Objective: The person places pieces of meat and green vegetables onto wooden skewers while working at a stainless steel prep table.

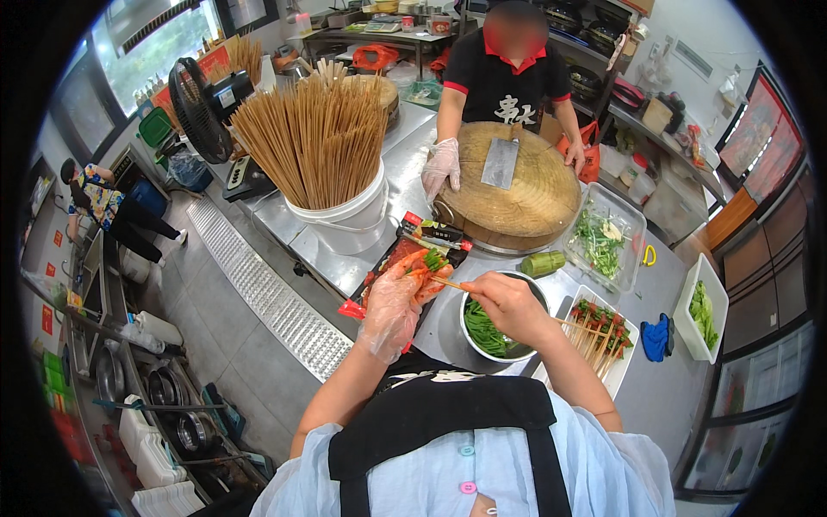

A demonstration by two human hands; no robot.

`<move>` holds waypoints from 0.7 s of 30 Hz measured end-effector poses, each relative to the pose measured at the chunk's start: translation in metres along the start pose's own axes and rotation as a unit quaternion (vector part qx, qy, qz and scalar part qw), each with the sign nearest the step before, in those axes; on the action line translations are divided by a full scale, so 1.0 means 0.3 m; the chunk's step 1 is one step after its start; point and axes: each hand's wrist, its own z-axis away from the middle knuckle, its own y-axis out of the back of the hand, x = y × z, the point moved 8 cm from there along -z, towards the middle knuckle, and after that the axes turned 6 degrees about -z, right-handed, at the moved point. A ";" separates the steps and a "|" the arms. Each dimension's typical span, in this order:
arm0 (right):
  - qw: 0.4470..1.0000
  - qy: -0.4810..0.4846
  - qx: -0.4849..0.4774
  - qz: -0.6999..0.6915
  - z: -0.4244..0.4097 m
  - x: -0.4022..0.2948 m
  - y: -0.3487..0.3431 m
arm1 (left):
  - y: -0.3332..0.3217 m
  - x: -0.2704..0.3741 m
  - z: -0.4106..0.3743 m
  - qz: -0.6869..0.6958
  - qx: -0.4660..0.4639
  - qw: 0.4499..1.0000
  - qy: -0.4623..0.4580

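Observation:
My left hand (391, 311), in a clear plastic glove, grips a red meat roll (413, 263) with cut green stalks (435, 260) showing at its end. My bare right hand (510, 305) pinches a bamboo skewer (451, 282). The skewer's tip is at the meat; whether it has gone in is hidden by the glove. Beneath my left hand lies an opened plastic package (446, 231) of red meat. Under my right hand stands a round pot (465, 318) with cut green stalks (486, 329). To its right, a white tray (623, 381) holds several loaded skewers (601, 323).
A co-worker's hands rest by a round chopping block (539, 207) bearing a cleaver (500, 163). A white bucket (349, 229) of bamboo skewers stands back left, near a black fan (194, 110). Rightward are a clear vegetable tub (636, 239), blue cloth-like item (656, 339) and lettuce bin (718, 310).

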 end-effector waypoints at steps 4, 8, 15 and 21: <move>1.000 -0.010 0.016 -0.019 0.005 0.011 -0.013 | 0.002 -0.004 0.000 0.004 -0.007 1.000 0.014; 0.997 -0.039 0.033 -0.054 0.013 0.031 -0.023 | 0.005 -0.004 -0.001 -0.003 -0.007 1.000 0.013; 0.991 -0.064 0.074 -0.089 0.023 0.059 -0.056 | 0.015 -0.025 -0.013 -0.034 0.049 0.998 0.032; 0.991 -0.044 0.105 -0.064 0.021 0.037 -0.039 | 0.013 -0.018 -0.007 -0.071 0.108 0.992 -0.003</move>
